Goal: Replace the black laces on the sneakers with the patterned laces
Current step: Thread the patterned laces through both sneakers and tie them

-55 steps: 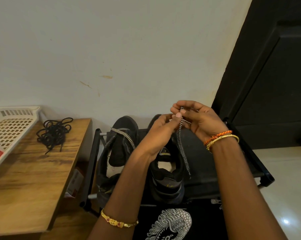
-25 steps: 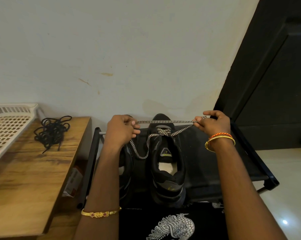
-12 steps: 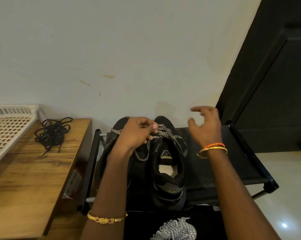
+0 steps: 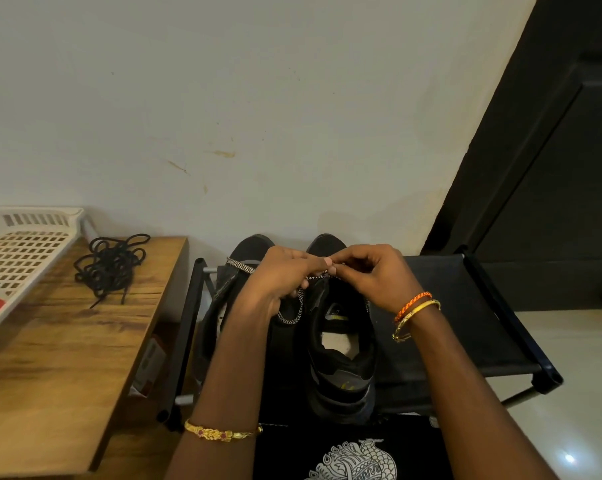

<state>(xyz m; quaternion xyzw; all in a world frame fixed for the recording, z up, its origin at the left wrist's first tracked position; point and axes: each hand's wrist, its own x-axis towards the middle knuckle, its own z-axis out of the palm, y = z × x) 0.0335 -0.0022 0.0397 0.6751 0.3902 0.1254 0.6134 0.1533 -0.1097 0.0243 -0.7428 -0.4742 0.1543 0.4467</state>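
Two black sneakers stand side by side on a black rack, toes to the wall: the right sneaker (image 4: 341, 355) and the left sneaker (image 4: 230, 299), partly behind my forearm. A black-and-white patterned lace (image 4: 292, 315) runs through the right sneaker's front eyelets, and a loop of it hangs below my left hand. My left hand (image 4: 279, 282) and my right hand (image 4: 372, 275) meet above the right sneaker's toe, fingertips pinching the lace. Another patterned lace (image 4: 239, 265) lies across the left sneaker. The removed black laces (image 4: 111, 263) lie in a heap on the wooden table.
The wooden table (image 4: 64, 362) is on the left with a white perforated plastic tray (image 4: 22, 251) at its back. The black fabric shoe rack (image 4: 448, 327) stands against the pale wall. A dark door (image 4: 552, 168) is at the right, pale floor below it.
My hands pulled the lace ends wide apart, my right hand let go and opened, and now both hands have come back together over the right sneaker's toe, pinching the lace.
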